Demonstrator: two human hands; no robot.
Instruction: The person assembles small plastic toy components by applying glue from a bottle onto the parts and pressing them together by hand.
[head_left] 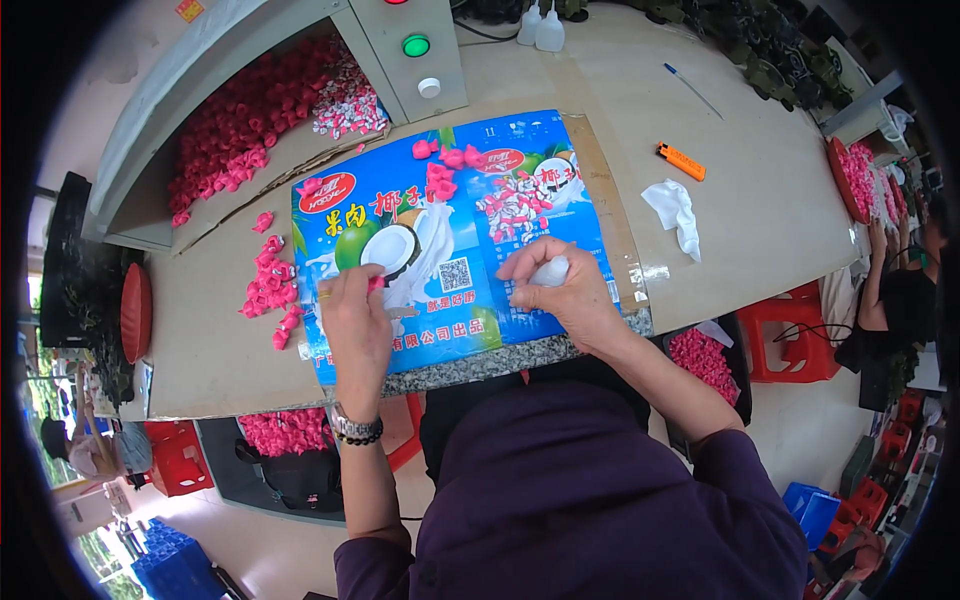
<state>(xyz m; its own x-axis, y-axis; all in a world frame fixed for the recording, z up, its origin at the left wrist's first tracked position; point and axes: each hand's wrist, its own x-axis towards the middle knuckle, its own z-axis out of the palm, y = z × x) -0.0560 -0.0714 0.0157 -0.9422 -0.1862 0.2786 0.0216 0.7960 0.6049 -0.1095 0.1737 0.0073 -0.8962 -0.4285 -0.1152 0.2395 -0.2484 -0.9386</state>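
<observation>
My left hand (356, 318) is closed in a pinch on a small pink piece (376, 284), mostly hidden by the fingers. A small white squeeze bottle (552, 270) is gripped in my right hand (575, 298), a little way to the right. Both hands are above a blue printed cardboard sheet (462, 345) with coconut pictures. Several pink pieces (440, 182) and a heap of small pink-and-white parts (512, 210) lie on the sheet's far half. More pink pieces (270, 280) rest on the table left of the sheet.
A grey cabinet (440, 75) with a green button holds a pink pile (245, 110) at the far left. Toward the right lie an orange cutter (682, 160), a crumpled white tissue (675, 212) and a pen (692, 90). Another person's arm (875, 262) shows at the right.
</observation>
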